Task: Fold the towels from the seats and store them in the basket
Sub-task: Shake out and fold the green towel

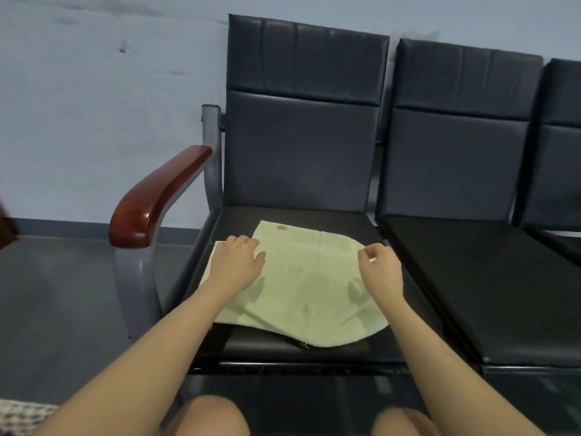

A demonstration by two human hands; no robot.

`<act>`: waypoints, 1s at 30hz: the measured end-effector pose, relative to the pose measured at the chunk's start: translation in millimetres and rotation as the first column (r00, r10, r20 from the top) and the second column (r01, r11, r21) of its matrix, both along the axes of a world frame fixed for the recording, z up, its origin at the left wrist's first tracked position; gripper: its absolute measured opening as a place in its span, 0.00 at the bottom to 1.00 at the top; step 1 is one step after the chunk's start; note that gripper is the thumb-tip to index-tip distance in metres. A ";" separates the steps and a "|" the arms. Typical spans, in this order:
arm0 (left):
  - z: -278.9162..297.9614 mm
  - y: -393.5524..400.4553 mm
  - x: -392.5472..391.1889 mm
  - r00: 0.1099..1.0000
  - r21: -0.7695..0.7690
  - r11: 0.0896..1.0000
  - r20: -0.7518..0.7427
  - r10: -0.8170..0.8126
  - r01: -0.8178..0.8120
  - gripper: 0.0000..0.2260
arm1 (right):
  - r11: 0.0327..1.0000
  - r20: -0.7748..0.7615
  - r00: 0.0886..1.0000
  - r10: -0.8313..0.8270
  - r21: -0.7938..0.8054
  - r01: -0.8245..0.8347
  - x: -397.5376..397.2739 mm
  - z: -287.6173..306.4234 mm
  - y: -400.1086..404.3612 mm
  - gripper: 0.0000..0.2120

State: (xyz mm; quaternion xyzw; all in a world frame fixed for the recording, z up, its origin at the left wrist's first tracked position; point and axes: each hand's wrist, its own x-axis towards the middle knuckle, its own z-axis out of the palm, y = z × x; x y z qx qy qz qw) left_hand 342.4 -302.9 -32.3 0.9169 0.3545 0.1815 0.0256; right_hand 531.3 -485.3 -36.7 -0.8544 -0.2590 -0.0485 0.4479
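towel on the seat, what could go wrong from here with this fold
1. The towel lies skewed and rumpled, its near edge reaching the front of the seat; a pull could slide it off.
2. The left hand rests flat on the left part while the right hand, fingers curled, is at the right edge; uneven pulling may give a crooked fold.
3. A dark spot near the far corner might get folded inside.

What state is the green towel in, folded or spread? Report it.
Partly folded: the green towel lies on the seat with one layer doubled over another, edges misaligned.
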 end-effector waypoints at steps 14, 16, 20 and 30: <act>-25.1 81.1 118.4 0.994 -0.077 0.997 -0.108 0.006 -0.014 0.17 | 0.964 -0.004 0.999 -0.035 -0.266 0.033 109.1 -33.3 75.3 0.11; -32.3 91.1 131.8 0.995 -0.079 0.997 -0.098 -0.011 0.003 0.17 | 0.935 0.008 0.999 -0.033 -0.353 0.034 117.8 -42.6 80.8 0.11; -46.4 113.1 148.8 0.995 -0.176 0.984 -0.095 -0.021 0.004 0.19 | 0.952 0.000 1.000 -0.011 -0.307 0.010 123.8 -56.0 83.5 0.08; -52.0 128.2 148.3 0.993 -0.199 0.978 0.087 0.083 -0.064 0.11 | 0.999 0.238 0.971 0.019 -0.036 -0.010 109.9 -51.7 79.6 0.08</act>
